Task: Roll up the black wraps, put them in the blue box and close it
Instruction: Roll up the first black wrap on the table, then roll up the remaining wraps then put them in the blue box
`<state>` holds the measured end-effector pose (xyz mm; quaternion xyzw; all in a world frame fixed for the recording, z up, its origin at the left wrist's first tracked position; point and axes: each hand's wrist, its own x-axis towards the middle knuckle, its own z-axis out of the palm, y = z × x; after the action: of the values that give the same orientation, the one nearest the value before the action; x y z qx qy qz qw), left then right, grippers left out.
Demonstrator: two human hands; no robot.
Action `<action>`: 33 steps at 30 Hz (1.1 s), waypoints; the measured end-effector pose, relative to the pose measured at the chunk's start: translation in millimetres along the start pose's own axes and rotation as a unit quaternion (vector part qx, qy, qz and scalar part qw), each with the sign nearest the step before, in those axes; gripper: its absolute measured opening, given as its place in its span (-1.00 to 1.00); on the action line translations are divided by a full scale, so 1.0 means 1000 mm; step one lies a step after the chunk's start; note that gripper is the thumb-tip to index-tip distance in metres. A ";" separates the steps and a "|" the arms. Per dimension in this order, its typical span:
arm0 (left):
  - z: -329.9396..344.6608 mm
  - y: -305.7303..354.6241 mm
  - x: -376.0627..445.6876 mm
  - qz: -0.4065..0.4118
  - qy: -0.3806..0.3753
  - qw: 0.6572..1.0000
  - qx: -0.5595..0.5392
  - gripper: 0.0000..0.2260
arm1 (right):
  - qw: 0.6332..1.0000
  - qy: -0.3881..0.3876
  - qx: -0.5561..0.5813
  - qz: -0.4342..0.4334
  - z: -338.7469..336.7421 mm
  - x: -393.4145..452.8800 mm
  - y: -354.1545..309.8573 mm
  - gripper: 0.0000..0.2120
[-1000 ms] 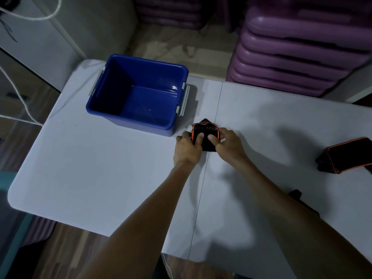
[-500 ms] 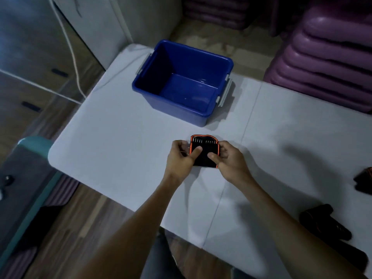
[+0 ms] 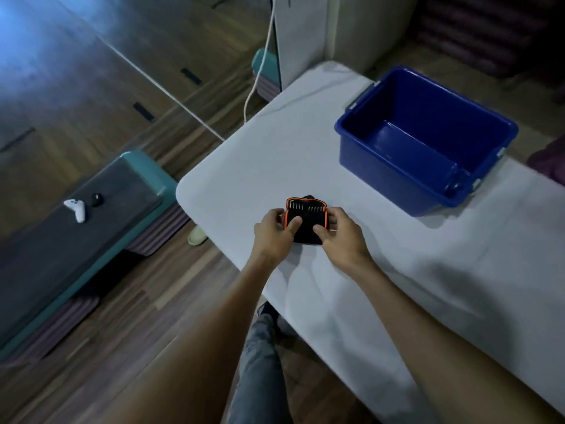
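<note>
Both hands, left (image 3: 273,231) and right (image 3: 341,233), pinch the wrap (image 3: 305,220) (half-rolled); a loosened grip could unroll it short of the box (image 3: 425,142).

Glossy plastic blue box (image 3: 397,166); cloth black wrap (image 3: 306,220).

Both forearms are bare, with no sleeves, watch or rings showing on the left hand (image 3: 273,232) or the right hand (image 3: 342,237). Below, a leg wears faded grey-blue jeans (image 3: 260,362).

Head camera looks steeply down, tilted, onto the table (image 3: 244,166).
</note>
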<state>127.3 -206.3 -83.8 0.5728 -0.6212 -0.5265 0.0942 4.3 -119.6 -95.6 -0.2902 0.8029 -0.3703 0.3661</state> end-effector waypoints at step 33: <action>0.216 0.089 -0.189 0.232 -0.340 0.893 0.181 -0.78 | 0.904 0.414 0.048 0.096 -0.194 -0.251 0.140 -0.89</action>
<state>-21.3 46.3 -16.3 0.2060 -0.8150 -0.5306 -0.1084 -37.5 217.5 -25.9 -0.0147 0.8875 -0.4580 0.0481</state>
